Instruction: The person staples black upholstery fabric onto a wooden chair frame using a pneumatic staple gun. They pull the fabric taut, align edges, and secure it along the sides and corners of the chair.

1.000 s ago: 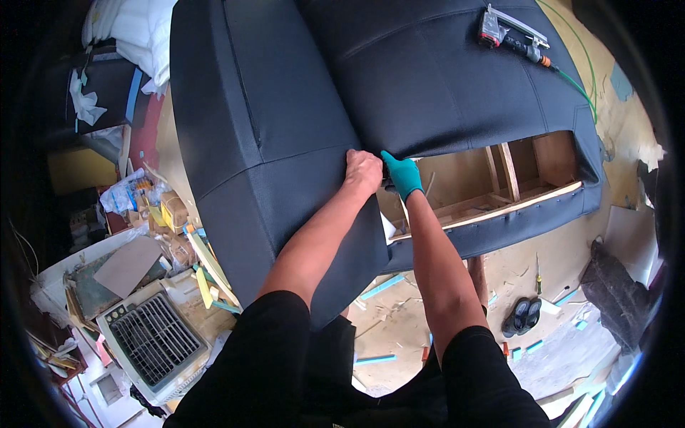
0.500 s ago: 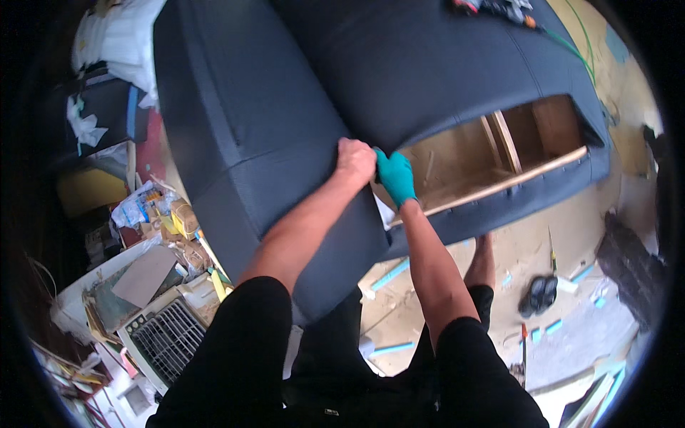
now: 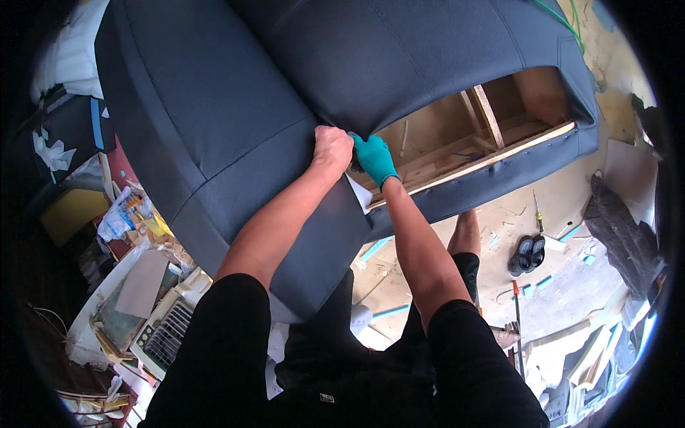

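Observation:
A large piece of furniture upholstered in black leather-like cover [image 3: 371,64] lies before me, with a seam between two padded sections. My bare left hand [image 3: 332,148] is closed at the inner end of that seam, gripping the cover's edge. Right beside it, my right hand [image 3: 374,158] in a green glove is also closed on the dark cover, at the corner of an opening. Inside the opening show the wooden frame [image 3: 489,118] and bare boards. A white scrap of lining [image 3: 360,192] sticks out below my right hand. The gripped edge itself is mostly hidden by my fingers.
A green hose [image 3: 567,25] runs along the far right. Black slippers [image 3: 526,255], a screwdriver [image 3: 538,212] and blue strips lie on the littered floor at right. At left stand a grey grille unit [image 3: 168,332] and scraps. My bare foot [image 3: 465,232] is under the furniture's edge.
The view has shifted, so the furniture sits further left in the picture and the tool at the top has left it. Both hands keep their hold at the seam.

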A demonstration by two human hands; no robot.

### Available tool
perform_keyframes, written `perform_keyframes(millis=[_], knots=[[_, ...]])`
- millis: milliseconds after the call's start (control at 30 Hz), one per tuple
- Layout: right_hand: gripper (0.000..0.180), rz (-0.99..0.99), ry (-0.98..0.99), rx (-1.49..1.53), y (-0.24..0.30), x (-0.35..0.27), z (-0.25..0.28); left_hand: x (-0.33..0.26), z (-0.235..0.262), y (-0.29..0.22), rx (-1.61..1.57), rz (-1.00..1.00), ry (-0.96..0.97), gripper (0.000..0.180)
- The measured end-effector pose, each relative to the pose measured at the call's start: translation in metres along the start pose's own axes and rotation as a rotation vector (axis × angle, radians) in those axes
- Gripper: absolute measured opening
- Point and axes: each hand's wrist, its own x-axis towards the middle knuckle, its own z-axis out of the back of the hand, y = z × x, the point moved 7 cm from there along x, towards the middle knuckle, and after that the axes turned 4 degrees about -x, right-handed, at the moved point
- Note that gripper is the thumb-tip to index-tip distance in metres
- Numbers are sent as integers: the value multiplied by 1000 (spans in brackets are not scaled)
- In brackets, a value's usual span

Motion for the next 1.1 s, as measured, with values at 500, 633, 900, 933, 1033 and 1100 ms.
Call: perform_keyframes(millis=[500,633,900,933,1033,1100], knots=[[46,191,38,-564,4,7,-1,-28,-60,-7,-1660,792,32,45],[80,-112,49,-274,-4,16,10,-19,-92,-55,-2794,1291,-620,62],[35,196,-15,-630,27,9,26,-22,-71,-30,-2288,1345,-753,43],[34,289,22,-665,45,1,24,-28,-67,-28,-2366,1367,-799,43],[56,215,38,-450,59,0,36,-11,-68,-38,-2838,1267,-1079,39],[64,-40,-8,-167,63,-1,40,2,-72,-44,-3064,1159,-1221,36]])
